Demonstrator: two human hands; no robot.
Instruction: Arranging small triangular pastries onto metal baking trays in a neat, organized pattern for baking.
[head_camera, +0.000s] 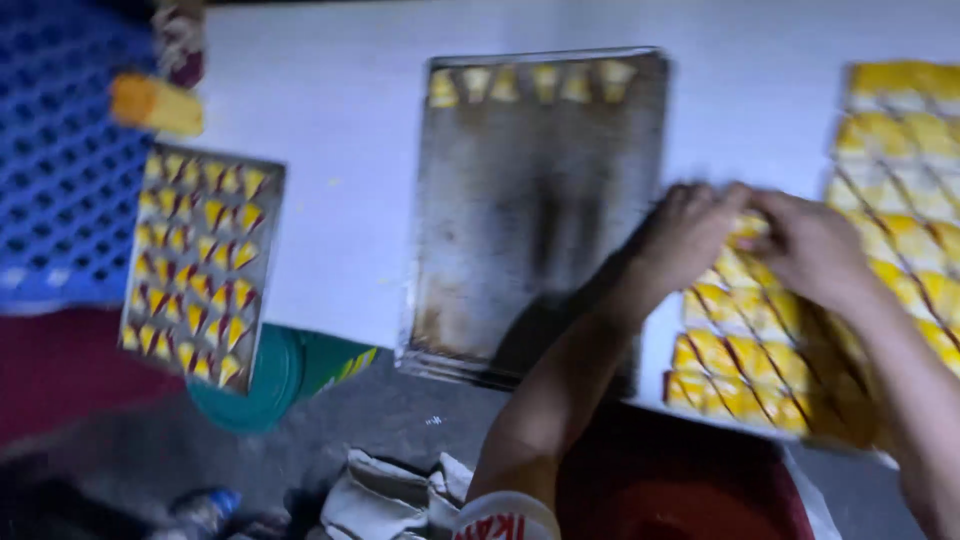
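Blue crate (55, 150), teal lid (262, 385)

Both hands (750, 240) on yellow pastries (740, 340)

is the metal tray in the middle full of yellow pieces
No, the metal tray holds only one row of yellow pieces along its far edge; the rest is bare.

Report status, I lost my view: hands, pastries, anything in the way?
Left hand and right hand together on one yellow triangular pastry, grip unclear in blur. Cut yellow pastry sheet beneath. Worn metal baking tray alongside, nothing blocking.
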